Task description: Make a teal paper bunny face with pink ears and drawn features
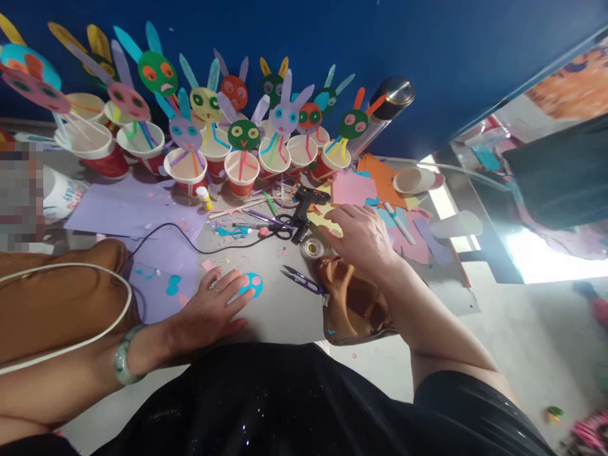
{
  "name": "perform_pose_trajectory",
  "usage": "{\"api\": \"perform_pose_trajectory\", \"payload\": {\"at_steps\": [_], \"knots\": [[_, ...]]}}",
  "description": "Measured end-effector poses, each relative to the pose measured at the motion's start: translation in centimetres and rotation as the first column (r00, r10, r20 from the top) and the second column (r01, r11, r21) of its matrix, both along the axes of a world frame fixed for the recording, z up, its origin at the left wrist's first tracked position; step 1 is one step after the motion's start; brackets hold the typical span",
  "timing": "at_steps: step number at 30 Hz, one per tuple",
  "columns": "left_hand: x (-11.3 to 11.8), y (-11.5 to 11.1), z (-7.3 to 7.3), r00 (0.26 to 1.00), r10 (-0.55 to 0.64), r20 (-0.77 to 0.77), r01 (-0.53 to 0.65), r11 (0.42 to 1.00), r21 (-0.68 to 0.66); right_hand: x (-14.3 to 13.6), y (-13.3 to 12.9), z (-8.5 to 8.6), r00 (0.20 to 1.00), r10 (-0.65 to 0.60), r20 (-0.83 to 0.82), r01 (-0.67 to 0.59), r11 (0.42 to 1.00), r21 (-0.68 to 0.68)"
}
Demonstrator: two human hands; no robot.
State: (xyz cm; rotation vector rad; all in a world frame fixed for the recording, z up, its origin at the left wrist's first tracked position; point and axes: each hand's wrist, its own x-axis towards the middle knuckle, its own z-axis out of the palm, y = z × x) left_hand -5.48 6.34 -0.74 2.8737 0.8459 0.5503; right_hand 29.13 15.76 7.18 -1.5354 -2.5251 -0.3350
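Note:
My left hand point(209, 307) lies on the table with its fingers spread, the fingertips at the edge of a blue paper piece with pink spots point(253, 285). Over the yellow and pink paper at the right, my right hand point(358, 237) reaches forward with its fingers apart; nothing shows in it. Just left of that hand are a black glue gun point(304, 209) and a roll of clear tape point(312, 248). Purple-handled snips point(303, 280) lie between the two hands. Black scissors point(284, 228) rest beside the glue gun.
Several paper cups point(241, 174) with rabbit-faced paper figures point(244, 135) stand along the back. Purple sheets point(128, 206) lie left. A steel flask point(380, 114) stands behind. Brown cloth point(351, 304) hangs at the front edge. A black cord point(190, 237) crosses the table.

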Motion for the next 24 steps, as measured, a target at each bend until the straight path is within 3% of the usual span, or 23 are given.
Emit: {"api": "perform_pose_trajectory", "payload": {"at_steps": [6, 10, 15, 24], "knots": [[0.1, 0.0, 0.6, 1.0, -0.002, 0.01, 0.0, 0.994, 0.111, -6.6, -2.8, 0.1, 0.984, 0.172, -0.046, -0.178, 0.95, -0.257], [0.0, 0.1, 1.3, 0.996, -0.086, 0.028, 0.08, 0.982, 0.173, -9.2, -3.7, -1.4, 0.953, 0.297, -0.057, -0.3, 0.91, -0.287], [-0.6, -0.4, 1.2, 0.968, -0.246, -0.042, 0.25, 0.948, 0.198, -9.4, -4.1, -3.6, 0.893, 0.43, -0.134, -0.449, 0.874, -0.185], [-1.2, -1.2, 1.0, 0.951, -0.266, -0.158, 0.296, 0.932, 0.21, -8.8, -5.7, -5.4, 0.776, 0.609, -0.166, -0.628, 0.771, -0.108]]}}
